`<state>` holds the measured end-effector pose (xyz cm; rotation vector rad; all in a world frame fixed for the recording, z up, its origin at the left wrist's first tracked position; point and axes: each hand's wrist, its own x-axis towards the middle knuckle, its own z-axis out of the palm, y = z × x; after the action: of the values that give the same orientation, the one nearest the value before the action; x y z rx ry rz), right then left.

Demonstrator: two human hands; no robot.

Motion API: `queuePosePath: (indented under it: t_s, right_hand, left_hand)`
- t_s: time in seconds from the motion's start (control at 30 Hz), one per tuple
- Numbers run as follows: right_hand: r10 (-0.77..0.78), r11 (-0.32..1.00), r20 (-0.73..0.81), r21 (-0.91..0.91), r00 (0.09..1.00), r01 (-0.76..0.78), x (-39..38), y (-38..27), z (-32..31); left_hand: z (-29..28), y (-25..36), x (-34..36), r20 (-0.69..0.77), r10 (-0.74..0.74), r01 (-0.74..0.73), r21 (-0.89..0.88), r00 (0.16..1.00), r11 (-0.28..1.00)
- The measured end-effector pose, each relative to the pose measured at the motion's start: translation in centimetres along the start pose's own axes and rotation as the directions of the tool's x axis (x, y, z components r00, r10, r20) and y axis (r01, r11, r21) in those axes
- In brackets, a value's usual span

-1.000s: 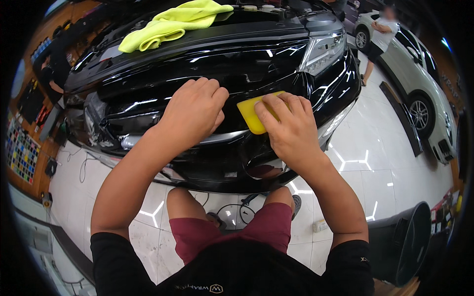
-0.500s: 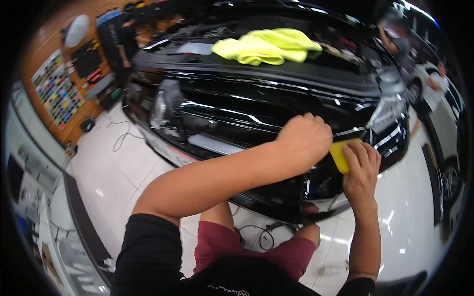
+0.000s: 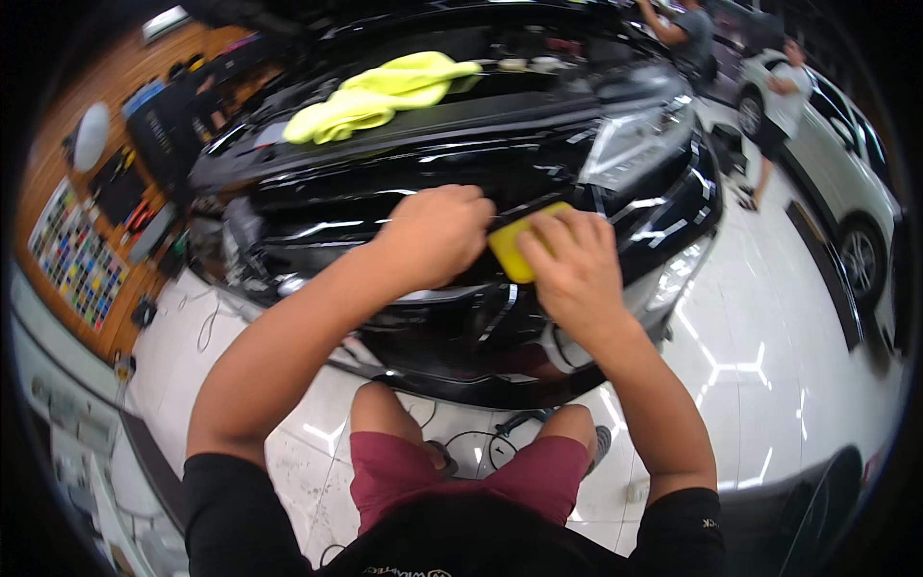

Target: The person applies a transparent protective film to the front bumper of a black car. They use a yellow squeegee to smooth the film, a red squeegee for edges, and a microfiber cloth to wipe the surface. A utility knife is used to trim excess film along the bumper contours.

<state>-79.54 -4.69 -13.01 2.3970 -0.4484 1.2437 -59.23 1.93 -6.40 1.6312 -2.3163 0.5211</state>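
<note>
A glossy black car front (image 3: 413,337) curves across the space before me. My right hand (image 3: 577,255) grips a yellow squeegee (image 3: 514,252) with a dark edge along its far side, held at the bumper panel below and left of the clear headlight (image 3: 635,144). Just left of the squeegee, my left hand (image 3: 442,231) is closed with its fingers curled at the panel. Whatever it pinches, if anything, is hidden. Beyond both hands a crumpled neon-yellow cloth (image 3: 385,94) lies on top of the car's front, near the open engine bay.
On the glossy tiled floor (image 3: 740,385), a cable (image 3: 471,442) lies between my feet. A white car (image 3: 836,144) is parked at the right, with a standing person (image 3: 788,96) beside it. Another person (image 3: 687,38) leans over the black car's far side. Tools hang on a wooden wall (image 3: 48,154).
The view has turned to the right, so the car and cloth sit further left in the picture. Both hands stay near the headlight, the squeegee still in the right one.
</note>
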Motion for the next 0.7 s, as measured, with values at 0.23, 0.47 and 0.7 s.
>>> queuePosePath:
  t_s: [0.23,0.47,0.7]
  right_hand:
    - [0.073,0.997,-0.071,0.021,0.995,-0.072,-1.6,1.4,1.1]
    - [0.09,0.995,-0.042,0.053,0.995,-0.088,-1.6,1.2,1.1]
    - [0.097,0.993,-0.017,0.067,0.995,-0.095,-1.6,1.3,0.9]
  left_hand:
    - [0.1,1.4,0.4,-0.056,-0.086,0.084,-0.026,0.995,0.996]
    - [-0.3,1.1,0.3,-0.018,0.003,-0.004,-0.056,1.0,0.998]
    - [0.5,1.1,1.1,-0.037,0.072,-0.07,0.049,0.997,0.996]
